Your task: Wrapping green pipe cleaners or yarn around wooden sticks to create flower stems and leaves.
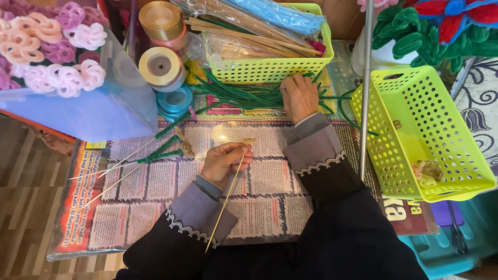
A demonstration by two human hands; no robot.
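Left hand point(224, 162) pinches thin wooden stick point(226, 198) over newspaper point(155, 207). Right hand point(299, 96) lies flat, fingers down, on green pipe cleaners point(244, 96) beside yellow basket point(270, 70). Risk: loose pinch lets stick roll; tangled pile may drag several cleaners out together.

Left hand point(224, 162) holding stick point(226, 199) over newspaper point(155, 207), right hand point(299, 96) on pipe cleaners point(244, 96) before basket point(270, 67).

Bright, even daylight, sharp focus, a glare spot on the glossy printed sheet point(223, 136), wide-angle bending at the edges.
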